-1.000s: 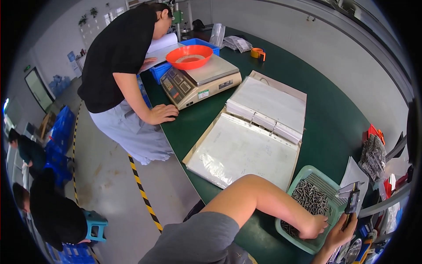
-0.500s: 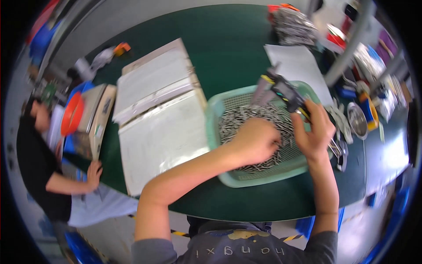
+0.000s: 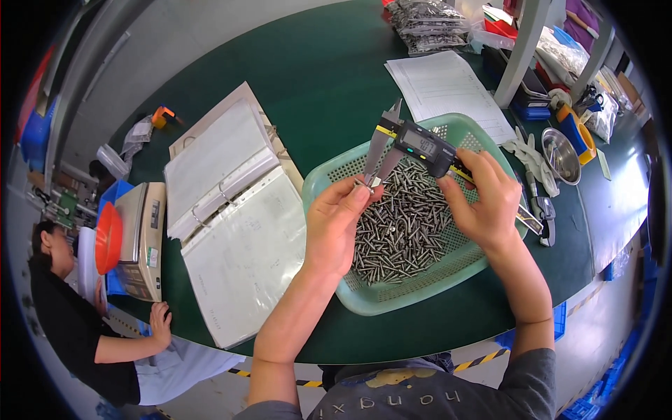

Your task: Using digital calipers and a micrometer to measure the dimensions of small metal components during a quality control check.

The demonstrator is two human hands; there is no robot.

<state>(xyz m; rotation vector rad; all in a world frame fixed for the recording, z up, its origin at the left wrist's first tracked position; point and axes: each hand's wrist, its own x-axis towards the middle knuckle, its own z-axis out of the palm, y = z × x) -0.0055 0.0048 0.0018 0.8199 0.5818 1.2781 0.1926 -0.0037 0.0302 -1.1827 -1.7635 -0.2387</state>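
A digital caliper (image 3: pixel 423 145) with a black body and small display is held in my right hand (image 3: pixel 486 199), thumb and fingers closed round its slide. Its silver jaws point down over the far left part of a green plastic basket (image 3: pixel 325 185). My left hand (image 3: pixel 337 222) pinches a small metal pin (image 3: pixel 367 186) between thumb and fingertips, right at the jaw tips; whether the jaws touch it I cannot tell. Beneath both hands, many loose metal pins (image 3: pixel 402 234) fill the basket's bottom.
An open ring binder (image 3: pixel 238 203) lies left of the basket, a scale (image 3: pixel 143 238) with an orange bowl (image 3: pixel 108 238) beyond it. A co-worker (image 3: pixel 80 315) stands at the left. Paper sheets (image 3: pixel 451 91), bagged parts (image 3: pixel 428 24), white gloves (image 3: pixel 533 164) and a metal bowl (image 3: pixel 561 155) lie far and right.
My left hand has come up from the pins in the basket to the caliper jaws, a pin now in its fingertips. The caliper has shifted slightly left. The whole view has turned a little.
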